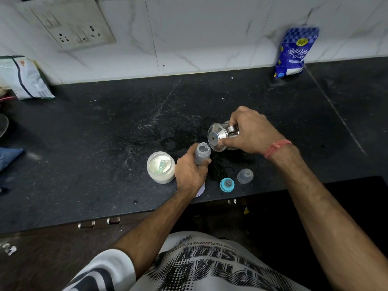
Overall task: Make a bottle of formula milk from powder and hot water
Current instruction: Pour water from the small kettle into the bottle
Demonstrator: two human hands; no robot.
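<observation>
While a sugar bag point(295, 52) is leaning on the far marble wall point(189, 28), the left hand point(190, 172) is gripping the bottle point(202, 153) on the black counter point(105, 133); the right hand point(249, 133) is clasping a tilted steel pot point(218, 137) at its mouth.

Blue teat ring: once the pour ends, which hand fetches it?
Probably right. The blue teat ring lies below the right hand, which need only set down the steel pot; the left hand grips the bottle.

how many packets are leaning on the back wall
2. A blue sugar packet leans on the wall at far right; a white packet leans at far left, partly cut off by the frame edge, so more may be hidden.
</observation>
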